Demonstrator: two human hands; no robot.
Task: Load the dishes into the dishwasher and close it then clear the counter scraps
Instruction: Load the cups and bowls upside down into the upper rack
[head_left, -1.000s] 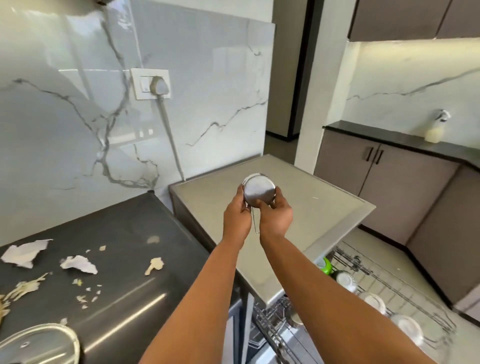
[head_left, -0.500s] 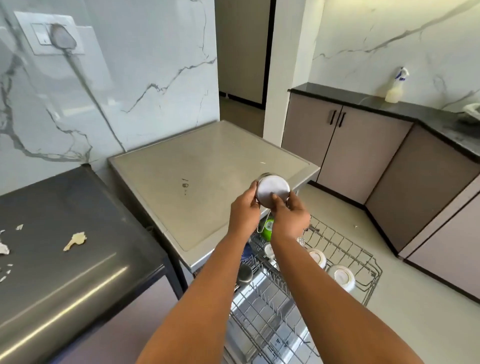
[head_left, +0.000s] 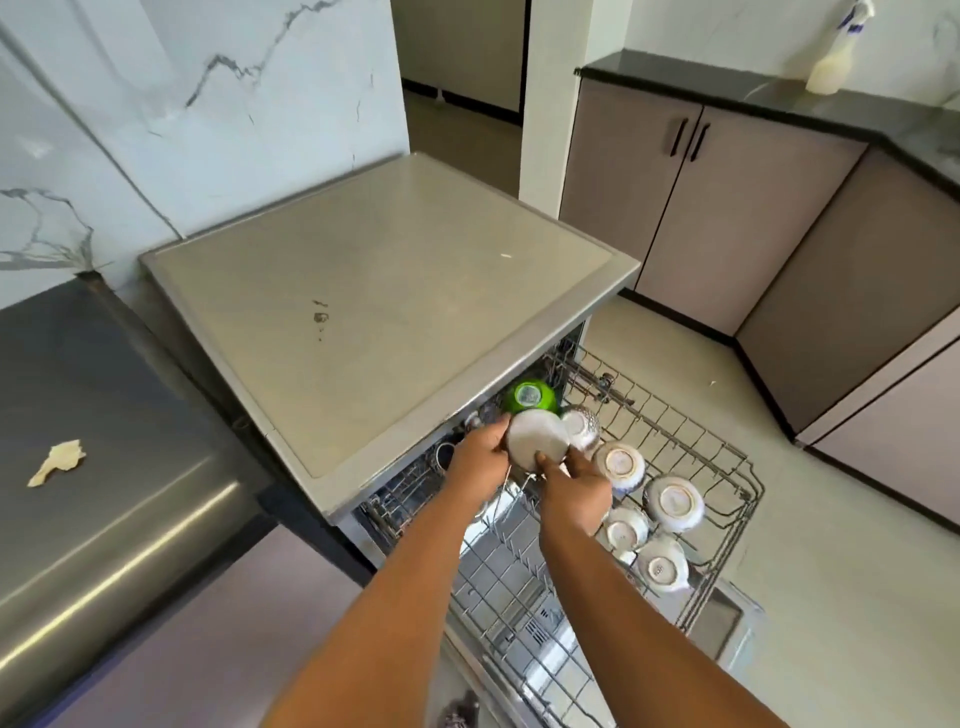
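**Steel cup held over the pulled-out rack**

Both hands grip a small steel cup (head_left: 537, 439), base up: the left hand (head_left: 480, 460) curls round its 9 o'clock edge, the right hand (head_left: 574, 491) pinches at 5 o'clock. A green bowl (head_left: 530, 397) sits just beyond at 12 o'clock; what looks like a patterned cup (head_left: 584, 428) touches at 3 o'clock. Upturned bowls (head_left: 672, 504) line the upper rack (head_left: 727, 467) toward 4 o'clock. Bare wire lies at 6 o'clock. The dishwasher top (head_left: 389, 312) overhangs at 10 o'clock; a scrap (head_left: 57, 462) lies on the dark counter (head_left: 104, 415).
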